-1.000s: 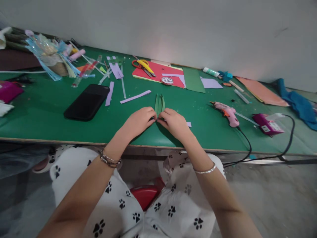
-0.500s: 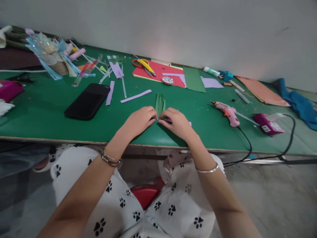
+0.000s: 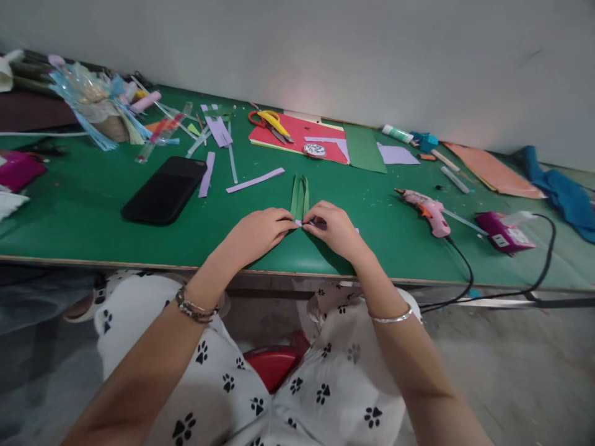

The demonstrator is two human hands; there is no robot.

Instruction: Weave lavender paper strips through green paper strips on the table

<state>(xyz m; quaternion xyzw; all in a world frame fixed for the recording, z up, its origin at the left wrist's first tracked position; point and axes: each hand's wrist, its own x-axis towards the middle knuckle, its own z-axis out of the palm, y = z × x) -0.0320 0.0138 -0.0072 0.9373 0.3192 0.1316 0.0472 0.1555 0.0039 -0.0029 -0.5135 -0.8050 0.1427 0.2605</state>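
Two narrow green paper loops (image 3: pixel 300 197) stand side by side, pointing away from me, near the front of the table. A purple paper strip (image 3: pixel 299 223) crosses their lower end, mostly hidden by my fingers. My left hand (image 3: pixel 260 234) pinches at the left of this joint, thumb and forefinger pressed together. From the other side my right hand (image 3: pixel 332 228) grips the purple strip, whose far end peeks out beyond the knuckles. Both hands rest low over the green tabletop (image 3: pixel 279 257). How the strip passes around the loops is hidden.
A black phone (image 3: pixel 163 189) and loose purple strips (image 3: pixel 255 180) lie to the left. Scissors (image 3: pixel 274 126) rest on red paper (image 3: pixel 320 133) at the back. To the right, a pink glue gun (image 3: pixel 430 212) trails its cable near a purple power block (image 3: pixel 504 233).
My left hand has shifted slightly lower and its fingers have straightened toward the joint. My right fingers have moved a little right, uncovering more of the purple strip and the loops.
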